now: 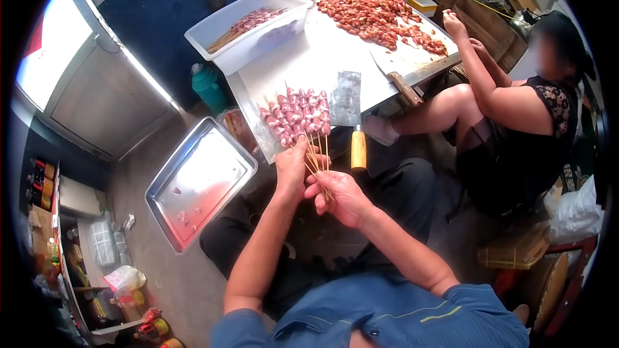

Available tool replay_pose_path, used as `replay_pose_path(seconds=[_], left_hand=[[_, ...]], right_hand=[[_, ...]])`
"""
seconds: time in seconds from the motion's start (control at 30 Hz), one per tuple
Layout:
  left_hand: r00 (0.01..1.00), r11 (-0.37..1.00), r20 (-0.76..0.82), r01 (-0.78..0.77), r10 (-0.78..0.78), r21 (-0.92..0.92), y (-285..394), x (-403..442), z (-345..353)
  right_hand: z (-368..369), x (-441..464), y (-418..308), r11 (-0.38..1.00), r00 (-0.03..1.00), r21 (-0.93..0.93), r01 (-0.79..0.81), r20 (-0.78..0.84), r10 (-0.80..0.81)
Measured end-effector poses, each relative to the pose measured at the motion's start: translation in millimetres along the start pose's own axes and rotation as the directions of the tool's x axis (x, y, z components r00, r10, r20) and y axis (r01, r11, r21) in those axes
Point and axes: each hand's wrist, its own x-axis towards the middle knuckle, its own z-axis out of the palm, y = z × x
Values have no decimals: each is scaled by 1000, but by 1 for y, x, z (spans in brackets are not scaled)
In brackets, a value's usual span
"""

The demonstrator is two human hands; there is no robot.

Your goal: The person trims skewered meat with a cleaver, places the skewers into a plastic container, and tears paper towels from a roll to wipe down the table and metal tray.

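Observation:
Several meat skewers (298, 113) fan out over the near edge of the white table (261, 80), their bare sticks pointing down toward me. My left hand (292, 166) grips the sticks just below the meat. Lower down, my right hand (338, 196) closes around the stick ends. Right of the skewers lies a cleaver (347, 100), its wooden handle jutting over the table edge. A large pile of cut red meat (380, 16) covers the far right of the table. At the far left a white tub (264, 32) holds more skewers.
A metal tray (203, 180) with reddish liquid is at the left, below table height. A seated person (522, 109) is at the right, hands raised near the meat pile. Another knife (405, 88) lies at the table's right edge. A teal bottle (207, 87) stands by the tub.

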Motion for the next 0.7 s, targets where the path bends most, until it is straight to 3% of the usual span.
replay_pose_path(seconds=[0.03,0.1,0.17,0.23,0.27,0.37,0.5,0.57,0.7], left_hand=[[1000,1000,2,4,-4,-1,0,-3,1],[972,958,149,209,-182,-194,8,-14,4],[954,959,223,238,-200,-156,1,-12,-4],[819,948,520,313,-242,-52,-1,-17,-13],[797,912,543,389,-264,-128,-9,-17,-11],[746,925,623,369,-235,-93,-10,-8,-22],[794,898,562,397,-233,-190,-10,-12,-12],[815,890,528,401,-239,-216,-11,-13,-9],[871,892,443,359,-214,-275,-6,-16,-6]], right_hand=[[1,0,-1,1000,1000,19,1,1,-1],[1,0,1,999,1000,38,0,-1,0],[1,2,3,998,999,58,15,32,-17],[-1,6,9,999,999,39,33,40,-35],[-2,7,10,999,998,18,50,48,-51],[1,6,11,996,999,-82,43,24,-42],[3,-3,0,979,1000,-203,-6,-20,2],[4,-13,-7,909,999,-414,-32,-49,13],[-3,-37,-8,783,998,-622,-13,-62,-33]])
